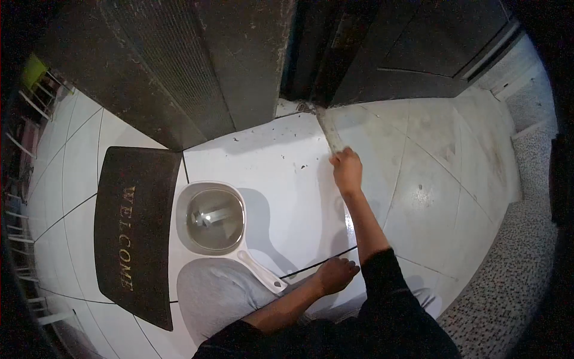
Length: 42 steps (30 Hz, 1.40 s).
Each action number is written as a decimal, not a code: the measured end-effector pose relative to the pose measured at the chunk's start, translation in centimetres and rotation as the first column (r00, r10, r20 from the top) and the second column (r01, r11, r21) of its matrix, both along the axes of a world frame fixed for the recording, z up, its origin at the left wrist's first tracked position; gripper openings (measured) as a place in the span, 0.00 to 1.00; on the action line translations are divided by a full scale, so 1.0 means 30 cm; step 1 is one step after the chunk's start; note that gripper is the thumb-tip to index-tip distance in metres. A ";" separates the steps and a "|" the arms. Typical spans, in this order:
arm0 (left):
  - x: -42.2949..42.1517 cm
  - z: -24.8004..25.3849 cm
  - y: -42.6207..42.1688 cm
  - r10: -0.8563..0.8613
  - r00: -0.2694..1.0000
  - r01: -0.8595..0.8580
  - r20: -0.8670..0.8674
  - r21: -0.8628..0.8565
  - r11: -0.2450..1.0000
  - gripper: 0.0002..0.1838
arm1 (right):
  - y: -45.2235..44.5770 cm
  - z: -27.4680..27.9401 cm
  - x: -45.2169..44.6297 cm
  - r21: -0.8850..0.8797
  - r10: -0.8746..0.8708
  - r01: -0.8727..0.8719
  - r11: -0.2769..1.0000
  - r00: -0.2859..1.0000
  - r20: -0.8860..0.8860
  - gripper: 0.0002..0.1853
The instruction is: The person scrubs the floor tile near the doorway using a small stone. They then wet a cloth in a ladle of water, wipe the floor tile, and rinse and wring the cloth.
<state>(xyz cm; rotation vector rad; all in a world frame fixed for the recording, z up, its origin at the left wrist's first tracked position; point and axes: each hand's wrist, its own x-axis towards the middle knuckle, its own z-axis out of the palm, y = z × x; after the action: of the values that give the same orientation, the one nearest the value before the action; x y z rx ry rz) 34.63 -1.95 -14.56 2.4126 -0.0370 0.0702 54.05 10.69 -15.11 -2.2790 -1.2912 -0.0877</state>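
Nearest: black sleeves [388, 275] and a grey-clad knee [209, 287]. Pale narrow strip [329, 130], type unclear, lies against the white tile floor [287, 203]; long axis runs forward from the right hand [347, 170], leaning slightly left, far end pointing at the foot of the dark doorway [344, 54]. 1 white dipper [240, 194] sits beside the knee, holding clear, reflective liquid; handle [261, 272] angles toward the lower right. Right fingers: closed around the strip's near end. Left hand [336, 275]: fingers curled loosely; cannot tell whether anything is inside.
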 end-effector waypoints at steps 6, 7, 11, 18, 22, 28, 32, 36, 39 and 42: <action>-0.007 0.020 0.016 0.010 1.000 -0.010 0.007 0.047 0.999 0.07 | 0.080 -0.021 0.033 0.055 -0.062 0.068 0.996 0.993 -0.105 0.04; -0.006 0.020 0.017 0.007 1.000 -0.006 -0.014 0.033 0.999 0.07 | 0.031 -0.015 0.009 0.054 -0.059 0.065 0.996 0.993 -0.102 0.04; -0.002 0.003 -0.003 0.029 0.999 -0.029 0.026 0.002 1.000 0.08 | -0.098 -0.010 -0.066 0.035 -0.002 0.006 0.999 0.995 -0.099 0.05; -0.009 0.002 0.004 0.002 1.000 -0.003 0.009 0.065 0.998 0.07 | 0.072 -0.008 0.008 0.120 0.007 -0.003 0.993 0.999 -0.031 0.05; -0.001 -0.012 0.008 0.017 0.998 -0.016 0.063 -0.015 1.000 0.08 | -0.055 -0.030 -0.061 0.079 0.044 -0.047 0.996 0.999 0.029 0.04; -0.006 -0.008 -0.013 0.072 0.997 -0.069 0.032 -0.088 0.994 0.07 | -0.118 0.002 -0.133 0.069 0.097 -0.098 0.993 0.995 0.009 0.02; -0.011 0.023 0.017 0.007 0.999 -0.003 -0.036 0.126 0.992 0.05 | 0.056 -0.002 -0.050 0.076 0.097 -0.093 0.993 0.994 -0.050 0.02; -0.009 -0.044 -0.001 0.062 0.997 -0.059 0.047 -0.071 0.996 0.06 | -0.019 0.028 -0.144 0.010 0.066 -0.066 0.998 0.994 -0.081 0.02; 0.002 -0.061 -0.018 0.121 0.993 -0.119 -0.005 -0.232 0.965 0.07 | -0.122 0.000 -0.219 0.067 0.139 -0.131 0.989 0.981 -0.134 0.02; 0.000 -0.096 -0.056 0.096 0.991 -0.118 -0.091 -0.272 0.955 0.07 | -0.050 0.000 -0.171 -0.046 0.104 -0.106 0.993 0.993 -0.048 0.03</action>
<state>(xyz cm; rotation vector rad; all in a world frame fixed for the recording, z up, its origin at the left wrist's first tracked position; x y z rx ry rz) 34.63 -3.64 -17.45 2.1330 0.1312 0.0294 48.91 9.21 -15.11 -2.2350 -1.4006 0.0331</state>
